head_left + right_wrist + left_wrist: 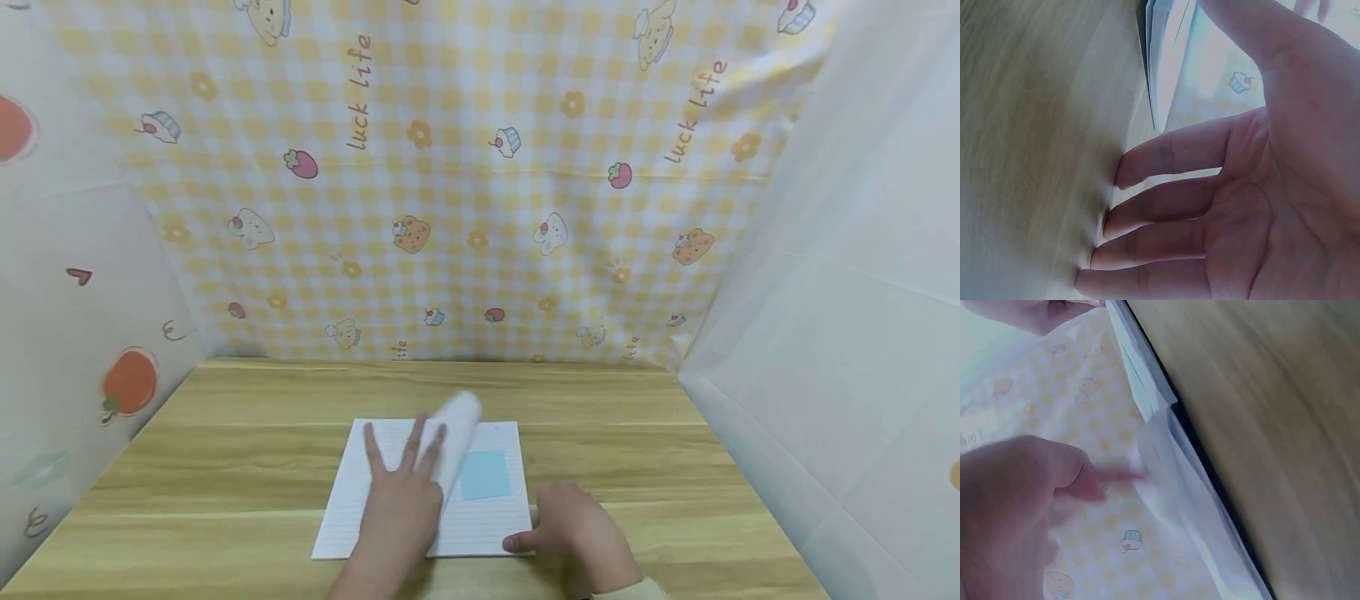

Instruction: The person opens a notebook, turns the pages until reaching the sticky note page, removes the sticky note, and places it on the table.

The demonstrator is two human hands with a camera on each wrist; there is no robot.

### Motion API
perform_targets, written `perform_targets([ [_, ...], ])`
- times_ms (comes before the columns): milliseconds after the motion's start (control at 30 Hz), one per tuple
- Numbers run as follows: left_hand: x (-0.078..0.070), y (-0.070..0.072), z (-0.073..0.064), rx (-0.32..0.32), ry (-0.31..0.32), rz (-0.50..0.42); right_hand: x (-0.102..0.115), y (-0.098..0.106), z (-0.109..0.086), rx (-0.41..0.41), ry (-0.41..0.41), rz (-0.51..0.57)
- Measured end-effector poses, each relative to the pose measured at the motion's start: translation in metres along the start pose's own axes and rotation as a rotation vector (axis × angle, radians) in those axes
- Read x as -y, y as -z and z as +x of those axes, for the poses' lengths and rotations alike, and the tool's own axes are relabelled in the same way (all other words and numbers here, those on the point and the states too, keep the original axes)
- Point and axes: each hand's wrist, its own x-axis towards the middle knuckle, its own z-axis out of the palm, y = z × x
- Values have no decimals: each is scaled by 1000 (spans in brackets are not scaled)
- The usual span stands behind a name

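An open lined notebook (480,529) lies flat on the table, with a light blue sticky note (486,475) on its right page. Near the middle, a raised white page (459,429) curves upward, blurred. My left hand (403,504) is over the left page, fingers spread and fairly straight, beside that page. The left wrist view shows a blurred finger of the left hand (1022,494) against the bent page (1169,481). At the notebook's lower right corner, the thumb of my right hand (577,525) rests on the page. Its other fingers (1172,200) reach down to the tabletop, holding nothing.
The wood-grain table (225,467) extends around the notebook. A yellow checked curtain (465,192) with cartoon prints stands along the back edge. White sheets (847,333) close off both sides.
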Motion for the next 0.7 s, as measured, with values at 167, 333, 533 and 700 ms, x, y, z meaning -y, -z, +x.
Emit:
perform_targets([
  [167, 2, 1, -6, 61, 272, -3, 1, 0, 1, -2, 14, -26],
  [333, 5, -4, -12, 167, 148, -166, 2, 0, 1, 10, 2, -30],
  [533, 5, -11, -10, 436, 111, -515, 2, -1, 2, 2, 4, -52],
  [700, 6, -15, -4, 443, 133, -558, 3, -3, 1, -8, -15, -74],
])
